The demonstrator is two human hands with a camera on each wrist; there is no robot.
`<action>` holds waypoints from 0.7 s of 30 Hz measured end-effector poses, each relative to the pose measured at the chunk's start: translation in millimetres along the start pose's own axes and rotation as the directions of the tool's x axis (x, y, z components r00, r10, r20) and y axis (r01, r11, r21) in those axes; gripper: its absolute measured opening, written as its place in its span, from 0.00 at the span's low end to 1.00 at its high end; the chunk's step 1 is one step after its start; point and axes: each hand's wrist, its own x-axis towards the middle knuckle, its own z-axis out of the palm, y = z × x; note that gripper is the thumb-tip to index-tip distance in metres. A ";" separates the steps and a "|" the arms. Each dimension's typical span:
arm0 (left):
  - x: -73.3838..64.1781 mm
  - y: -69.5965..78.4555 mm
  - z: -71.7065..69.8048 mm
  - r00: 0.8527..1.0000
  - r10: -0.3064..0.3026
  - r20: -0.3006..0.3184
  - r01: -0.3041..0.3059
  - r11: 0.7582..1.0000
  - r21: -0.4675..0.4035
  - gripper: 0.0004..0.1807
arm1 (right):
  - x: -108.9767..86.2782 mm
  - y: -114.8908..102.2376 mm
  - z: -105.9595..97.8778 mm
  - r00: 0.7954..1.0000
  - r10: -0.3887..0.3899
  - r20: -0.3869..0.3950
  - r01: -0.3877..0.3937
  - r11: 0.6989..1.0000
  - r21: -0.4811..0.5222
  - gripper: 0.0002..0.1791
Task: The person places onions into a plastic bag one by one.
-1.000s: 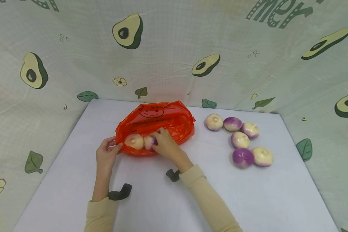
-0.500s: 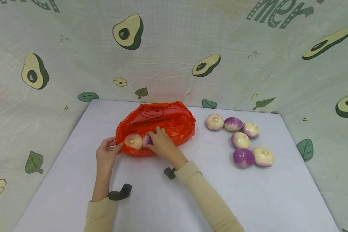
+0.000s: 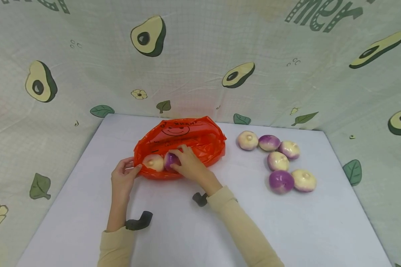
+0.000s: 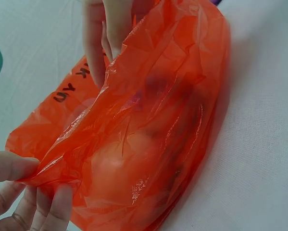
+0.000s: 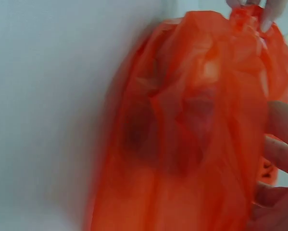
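Observation:
A red plastic bag (image 3: 204, 128) with a printed smiling face lies with its mouth open. My left hand (image 3: 123, 180) pinches the bag's left rim; in the left wrist view the thumb (image 4: 14, 166) presses over the fold against the fingers. Inside the bag, a pale turnip (image 3: 153, 162) sits at the left. Beside it is a purple-and-white turnip (image 3: 169, 160), with the thumb and fingers of my right hand (image 3: 193, 167) curled round its right side. Red film covers much of the turnips in both wrist views; right-hand fingers (image 5: 281, 154) show behind the film in the right wrist view.
Several more turnips (image 3: 277, 161) lie grouped on the white table (image 3: 254, 222) to the right of the bag. A cloth with printed avocados (image 3: 200, 44) hangs behind the table and along its sides. Dark camera mounts (image 3: 139, 221) stick out from the wrists.
My right hand has moved the purple-and-white turnip slightly left against the pale one, then shifted back a little right. The turnip has turned, showing more purple. My left hand stays at the rim.

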 end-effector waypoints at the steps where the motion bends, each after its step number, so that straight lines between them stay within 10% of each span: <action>1: 0.1 -0.2 0.2 1.000 0.001 0.001 -0.001 1.000 -0.002 0.20 | -2.4 1.1 -2.4 1.000 0.000 -0.014 0.000 1.000 0.023 0.27; 21: -0.1 -0.1 -0.7 1.000 -0.016 0.002 0.016 1.000 0.011 0.20 | -91.5 36.6 -47.0 0.939 0.116 -0.324 -0.019 0.958 0.286 0.18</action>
